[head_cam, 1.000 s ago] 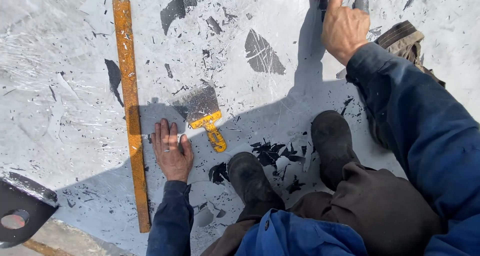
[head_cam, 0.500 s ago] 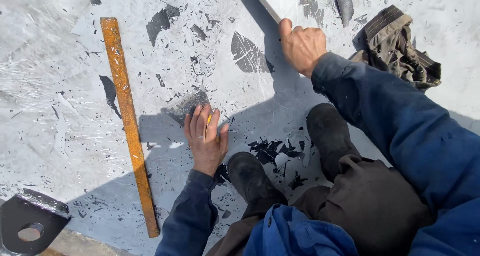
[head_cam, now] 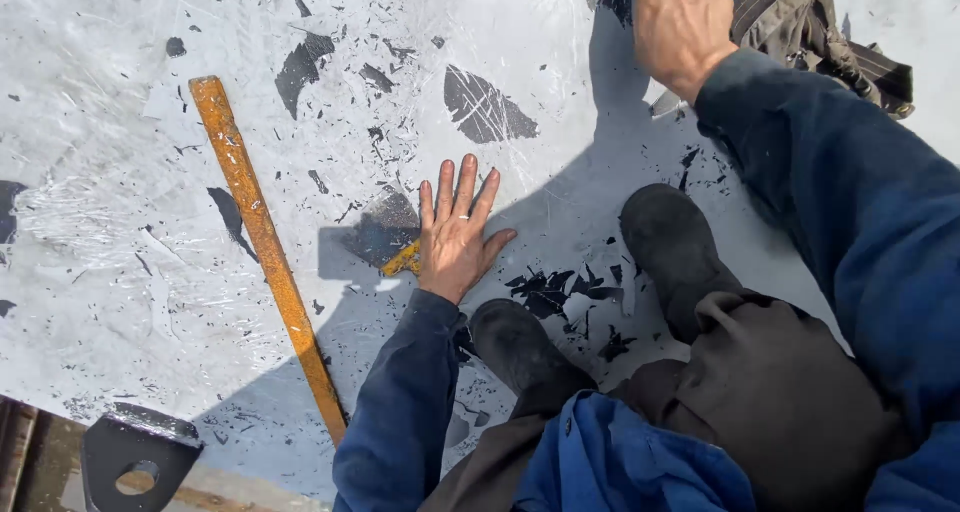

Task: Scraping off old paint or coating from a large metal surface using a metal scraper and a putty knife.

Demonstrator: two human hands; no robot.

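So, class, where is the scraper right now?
In the head view the scraper lies on the grey surface, its yellow handle partly under the flat left hand, right of the long orange bar.

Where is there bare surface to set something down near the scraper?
Free: the pale patch left of the orange bar, and the stretch between bar and scraper. Crowded: left hand lies over the scraper's handle, boots and paint flakes just right; right hand works above.

Strong sunlight falls on a pale grey painted floor [head_cam: 120, 272], scratched and flaking into dark patches [head_cam: 485, 107]. Hard shadows cross it. A dark metal bracket [head_cam: 135, 452] sits at its lower left edge.
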